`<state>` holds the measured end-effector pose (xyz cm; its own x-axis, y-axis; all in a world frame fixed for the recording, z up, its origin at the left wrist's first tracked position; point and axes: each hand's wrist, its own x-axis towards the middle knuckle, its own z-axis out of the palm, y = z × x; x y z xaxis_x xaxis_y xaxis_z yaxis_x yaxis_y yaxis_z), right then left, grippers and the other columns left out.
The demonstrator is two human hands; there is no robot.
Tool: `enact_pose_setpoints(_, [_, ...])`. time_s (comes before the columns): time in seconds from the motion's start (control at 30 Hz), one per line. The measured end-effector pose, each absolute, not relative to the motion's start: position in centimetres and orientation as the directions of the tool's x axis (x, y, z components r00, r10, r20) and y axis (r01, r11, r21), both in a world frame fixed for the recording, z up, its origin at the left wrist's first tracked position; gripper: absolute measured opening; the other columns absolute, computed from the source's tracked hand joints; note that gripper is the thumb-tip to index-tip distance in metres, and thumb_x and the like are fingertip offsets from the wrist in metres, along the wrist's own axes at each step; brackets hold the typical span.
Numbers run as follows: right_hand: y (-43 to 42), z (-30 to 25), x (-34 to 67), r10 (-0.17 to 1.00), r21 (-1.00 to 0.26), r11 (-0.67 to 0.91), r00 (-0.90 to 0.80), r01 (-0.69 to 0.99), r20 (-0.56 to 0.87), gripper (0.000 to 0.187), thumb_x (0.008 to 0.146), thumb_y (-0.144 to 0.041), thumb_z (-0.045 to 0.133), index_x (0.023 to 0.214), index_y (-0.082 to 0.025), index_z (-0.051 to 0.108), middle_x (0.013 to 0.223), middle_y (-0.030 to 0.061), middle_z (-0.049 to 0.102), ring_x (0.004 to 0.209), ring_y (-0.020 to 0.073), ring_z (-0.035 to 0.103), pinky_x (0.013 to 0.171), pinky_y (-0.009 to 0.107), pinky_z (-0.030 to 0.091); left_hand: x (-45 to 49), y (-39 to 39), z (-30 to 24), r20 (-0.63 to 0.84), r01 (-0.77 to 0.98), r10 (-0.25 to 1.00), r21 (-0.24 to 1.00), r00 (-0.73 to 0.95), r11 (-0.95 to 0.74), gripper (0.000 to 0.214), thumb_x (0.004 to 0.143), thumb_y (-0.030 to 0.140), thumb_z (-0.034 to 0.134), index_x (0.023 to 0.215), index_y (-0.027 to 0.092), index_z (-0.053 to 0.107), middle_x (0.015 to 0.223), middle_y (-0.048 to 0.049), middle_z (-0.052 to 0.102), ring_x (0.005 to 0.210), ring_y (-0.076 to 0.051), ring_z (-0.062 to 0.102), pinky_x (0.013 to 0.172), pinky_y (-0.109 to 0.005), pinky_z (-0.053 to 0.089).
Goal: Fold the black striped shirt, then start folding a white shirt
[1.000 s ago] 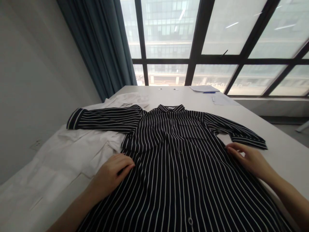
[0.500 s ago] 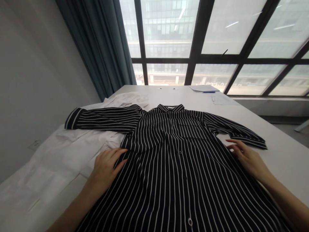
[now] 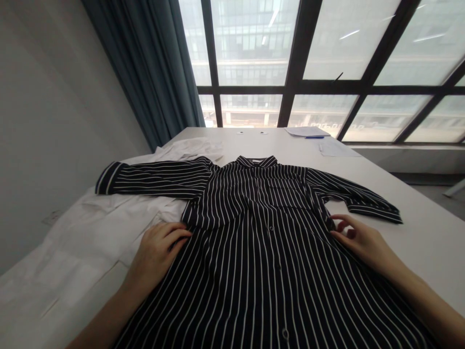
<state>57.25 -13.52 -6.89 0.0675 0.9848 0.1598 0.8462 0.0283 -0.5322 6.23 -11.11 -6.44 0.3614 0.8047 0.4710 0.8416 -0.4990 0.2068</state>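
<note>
As left hand (image 3: 154,249) curls at shirt (image 3: 250,252), right hand (image 3: 365,243) curls opposite.

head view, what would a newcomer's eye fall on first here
The shirt, black with white stripes, spreads across the table, its collar toward the window. The left hand and the right hand are at its two sides. White cloth lies at the left, partly under one sleeve.
</note>
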Motion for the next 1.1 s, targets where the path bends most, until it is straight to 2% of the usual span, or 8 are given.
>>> enact_pose_setpoints(0.27, [-13.7,-6.9,57.1,0.987,-0.481,0.017,0.061,0.877,0.148,0.044,0.083,-0.051,0.05,0.114,-0.021,0.06,0.066,0.0014,0.064,0.056,0.0209,0.06,0.057,0.032,0.044,6.5,-11.2,-6.6,0.474,0.892,0.826,0.16,0.306,-0.422,0.028,0.092,0.044,0.05,0.1,0.022,0.064,0.099,-0.0074,0.066,0.094,-0.027,0.06,0.089,-0.045,0.045])
enact_pose_setpoints(0.4, [-13.8,-6.7,57.6,0.968,-0.418,-0.028,0.129,0.908,0.216,0.045,0.084,-0.044,0.045,0.12,-0.02,0.058,0.066,0.0014,0.062,0.057,0.0209,0.06,0.057,0.032,0.042,6.4,-11.2,-6.2,0.452,0.88,0.832,0.181,0.322,-0.439,0.022,0.092,0.037,0.047,0.09,0.022,0.062,0.089,-0.0059,0.066,0.085,-0.026,0.06,0.081,-0.043,0.047])
enact_pose_setpoints(0.47, [-13.8,-6.6,58.0,0.95,-0.407,-0.05,0.169,0.912,0.262,0.048,0.082,-0.044,0.044,0.12,-0.019,0.058,0.069,0.0028,0.062,0.059,0.0222,0.061,0.059,0.033,0.043,6.4,-11.3,-5.6,0.455,0.861,0.823,0.201,0.34,-0.467,0.02,0.092,0.032,0.045,0.085,0.024,0.062,0.086,-0.0042,0.068,0.084,-0.025,0.062,0.085,-0.044,0.046])
enact_pose_setpoints(0.6, [-13.6,-6.4,58.3,0.923,-0.403,-0.096,0.233,0.91,0.306,0.053,0.08,-0.045,0.044,0.124,-0.019,0.055,0.08,0.0069,0.066,0.055,0.0238,0.061,0.059,0.037,0.045,6.8,-11.8,-4.2,0.483,0.827,0.842,0.352,0.241,-0.438,0.016,0.089,0.032,0.048,0.081,0.025,0.06,0.082,-0.0015,0.068,0.082,-0.023,0.064,0.084,-0.04,0.05])
enact_pose_setpoints(0.73, [-13.6,-6.5,58.5,0.939,-0.413,-0.134,0.248,0.901,0.237,0.057,0.079,-0.048,0.045,0.127,-0.018,0.053,0.083,0.0084,0.069,0.053,0.0252,0.062,0.06,0.039,0.047,7.2,-12.3,-3.6,0.378,0.721,0.916,0.597,0.135,-0.352,0.017,0.089,0.039,0.051,0.085,0.023,0.056,0.079,0.0003,0.066,0.077,-0.019,0.066,0.071,-0.027,0.055])
enact_pose_setpoints(0.8, [-13.5,-6.7,58.6,0.946,-0.435,-0.152,0.258,0.888,0.195,0.057,0.079,-0.05,0.046,0.126,-0.019,0.055,0.081,0.0081,0.07,0.059,0.0272,0.066,0.062,0.039,0.049,7.3,-12.3,-3.8,0.341,0.684,0.934,0.657,0.104,-0.316,0.02,0.089,0.043,0.052,0.087,0.023,0.054,0.079,0.001,0.066,0.076,-0.017,0.067,0.069,-0.024,0.056])
enact_pose_setpoints(0.97, [-13.3,-7.0,58.8,0.961,-0.513,-0.134,0.238,0.848,0.142,0.056,0.079,-0.052,0.049,0.124,-0.02,0.059,0.08,0.009,0.074,0.074,0.0313,0.071,0.068,0.04,0.051,7.6,-11.9,-4.9,0.352,0.736,0.933,0.613,0.073,-0.289,0.039,0.076,0.059,0.065,0.085,0.022,0.056,0.08,0.0008,0.063,0.074,-0.018,0.065,0.072,-0.028,0.057])
enact_pose_setpoints(1.1, [-13.5,-6.8,58.5,0.978,-0.551,-0.118,0.192,0.826,0.079,0.058,0.081,-0.054,0.048,0.127,-0.02,0.057,0.073,0.0059,0.074,0.065,0.0282,0.07,0.065,0.038,0.05,7.3,-12.1,-4.3,0.364,0.675,0.914,0.631,0.176,-0.382,0.029,0.083,0.052,0.061,0.084,0.023,0.056,0.082,-0.0011,0.061,0.076,-0.017,0.062,0.072,-0.027,0.055])
